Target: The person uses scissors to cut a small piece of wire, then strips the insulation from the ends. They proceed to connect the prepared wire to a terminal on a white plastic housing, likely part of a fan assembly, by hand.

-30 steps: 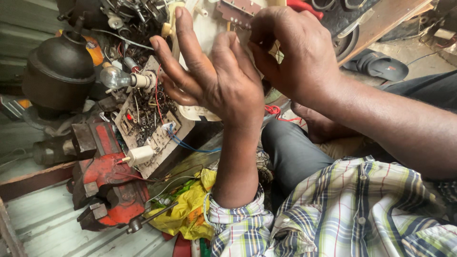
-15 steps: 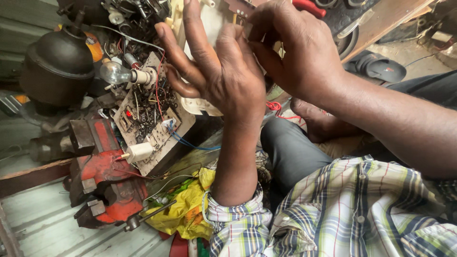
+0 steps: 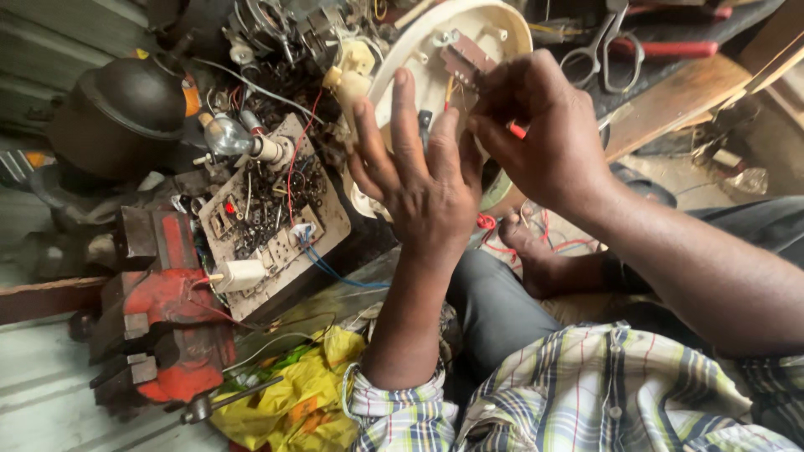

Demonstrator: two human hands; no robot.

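Observation:
My left hand (image 3: pixel 423 180) presses flat, fingers spread, against the inside of a cream round plastic housing (image 3: pixel 419 59) that stands tilted on its edge. My right hand (image 3: pixel 544 138) pinches a thin tool with a red handle (image 3: pixel 518 131) at a small brown circuit part (image 3: pixel 466 59) fixed inside the housing. The tool's tip is hidden behind my fingers. Thin wires run from that part down behind my left hand.
A wooden test board (image 3: pixel 272 209) with a bulb (image 3: pixel 230 134), switches and a white plug (image 3: pixel 241 273) lies at left. A red bench vise (image 3: pixel 163 322) and a black compressor tank (image 3: pixel 117 113) stand beside it. Scissors (image 3: pixel 603 46) lie at the back; a yellow bag (image 3: pixel 293 393) is near my knee.
The view has shifted, so the housing and both hands sit lower in the picture. My left hand's fingers are spread wider on the housing; my right hand stays at the circuit part.

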